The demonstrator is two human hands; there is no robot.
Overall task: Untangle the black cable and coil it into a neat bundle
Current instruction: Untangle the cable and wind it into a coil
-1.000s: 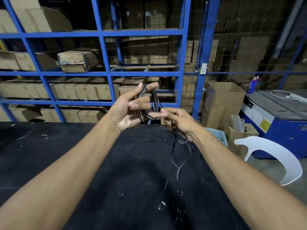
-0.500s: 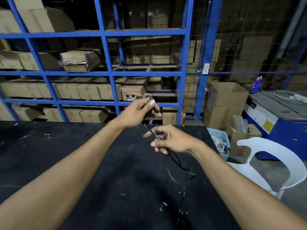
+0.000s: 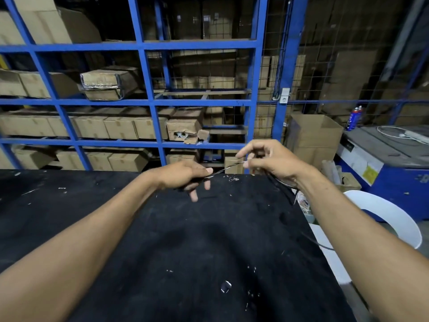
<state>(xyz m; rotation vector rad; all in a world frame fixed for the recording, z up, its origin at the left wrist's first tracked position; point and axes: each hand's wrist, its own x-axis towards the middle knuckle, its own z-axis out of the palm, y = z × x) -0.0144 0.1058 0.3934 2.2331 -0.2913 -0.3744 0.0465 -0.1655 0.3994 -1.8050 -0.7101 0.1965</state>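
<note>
A thin black cable (image 3: 226,170) stretches taut between my two hands above the far edge of the black table (image 3: 185,240). My left hand (image 3: 183,176) pinches one part of it, with two fingers loosely spread below. My right hand (image 3: 271,160) grips the cable between thumb and forefinger, higher and to the right. The rest of the cable trails down behind my right wrist and over the table's right edge, where it is mostly hidden.
A blue metal rack (image 3: 144,73) stacked with cardboard boxes stands behind the table. A white plastic chair (image 3: 390,217) sits at the right, an open carton (image 3: 313,133) and a blue machine (image 3: 394,168) beyond it. White specks litter the tabletop.
The coiled loops once held in my left hand are gone from sight. My hands have moved apart, the right one up and rightward, pulling a stretch of cable taut between them.
</note>
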